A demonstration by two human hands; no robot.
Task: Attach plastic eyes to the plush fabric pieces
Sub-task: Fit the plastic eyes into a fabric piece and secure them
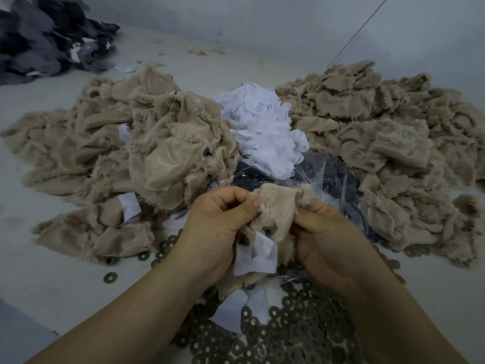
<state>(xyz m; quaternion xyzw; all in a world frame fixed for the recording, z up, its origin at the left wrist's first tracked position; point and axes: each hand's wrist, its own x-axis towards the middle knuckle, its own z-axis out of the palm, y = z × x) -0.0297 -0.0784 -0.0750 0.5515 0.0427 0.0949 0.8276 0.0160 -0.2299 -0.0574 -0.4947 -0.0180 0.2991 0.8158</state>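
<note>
hands: left (212, 227), right (322, 232) both pinch plush piece (275, 206) | fingertips buried in fabric | eye unseen

fabric piles (147, 143) left, right | scraps (262, 127) between | washers (288, 337) nearest

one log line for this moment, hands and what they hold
left hand: grips plush piece | right hand: grips same piece | washers: heaped below the hands | step: fitting eye
</note>
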